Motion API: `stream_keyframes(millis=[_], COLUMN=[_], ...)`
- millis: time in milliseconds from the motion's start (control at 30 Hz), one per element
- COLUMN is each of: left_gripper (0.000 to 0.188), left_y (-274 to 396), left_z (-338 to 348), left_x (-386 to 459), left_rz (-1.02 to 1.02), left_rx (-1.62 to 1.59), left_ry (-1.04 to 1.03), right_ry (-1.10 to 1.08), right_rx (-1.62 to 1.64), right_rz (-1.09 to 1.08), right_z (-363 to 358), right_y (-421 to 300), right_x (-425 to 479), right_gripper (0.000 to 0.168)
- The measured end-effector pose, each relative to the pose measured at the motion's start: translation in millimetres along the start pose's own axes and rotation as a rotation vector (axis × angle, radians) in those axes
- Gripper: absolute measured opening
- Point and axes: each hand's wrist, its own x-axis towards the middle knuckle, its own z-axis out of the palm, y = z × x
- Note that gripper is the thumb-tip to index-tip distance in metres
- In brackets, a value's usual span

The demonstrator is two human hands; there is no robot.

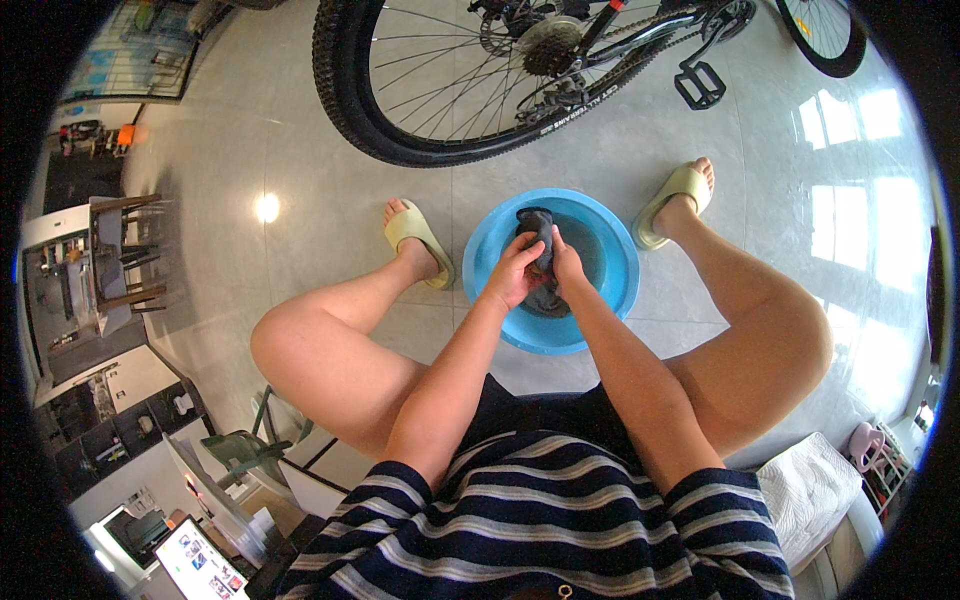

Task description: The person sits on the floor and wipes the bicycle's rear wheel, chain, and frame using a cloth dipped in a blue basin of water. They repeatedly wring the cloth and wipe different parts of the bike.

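A round blue plastic basin (pixel 480 247) stands on the floor between my feet, with what looks like water inside. Over it, my left hand (pixel 517 268) and my right hand (pixel 565 264) grip a wet-looking black cloth item (pixel 535 219), possibly a sock, from its two sides. The cloth's upper end sticks up past my fingers towards the basin's far side. More dark cloth (pixel 546 304) seems to lie low in the basin below my hands; whether it is the same piece, I cannot tell.
Beyond the basin is a bicycle's rear wheel (pixel 397 150), its pedal (pixel 700 85) to the right. My feet in light green slides flank the basin. Chairs (pixel 120 262) and shelves stand at the left; a white quilted cover (pixel 810 487) lies at lower right.
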Motion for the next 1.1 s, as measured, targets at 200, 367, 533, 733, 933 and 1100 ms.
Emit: stream_keyframes(millis=[200, 367, 533, 733, 933, 1100], left_gripper=[0.029, 0.024, 0.022, 0.024, 0.068, 0.061], left_y=[8.2, 0.9, -6.4, 40.6, 142.0, 189.4], left_z=[-2.0, -24.2, -14.3, -17.1, -63.2, -85.9], left_x=[-3.5, 4.7, 5.1, 14.8, 32.9, 54.5], left_rz=[-0.018, -0.008, 0.011, 0.491, 0.54, 0.565], left_rx=[-0.03, -0.088, 0.232, 0.61, 0.394, 0.543], left_ry=[0.012, 0.047, 0.239, 0.471, 0.716, 0.477], right_ry=[-0.255, -0.32, -0.05, 0.173, 0.365, 0.394], right_rx=[0.339, 0.221, 0.18, 0.144, 0.224, 0.108], right_rz=[0.176, -0.006, -0.111, -0.281, -0.54, -0.553], right_z=[8.6, 17.5, 15.2, 8.9, 5.1, 19.7], right_y=[-16.3, -10.2, 9.9, -24.1, -75.4, -115.0], right_x=[-22.8, -27.5, -14.4, -6.2, 11.5, 31.5], right_gripper=[0.065, 0.054, 0.038, 0.038, 0.039, 0.032])
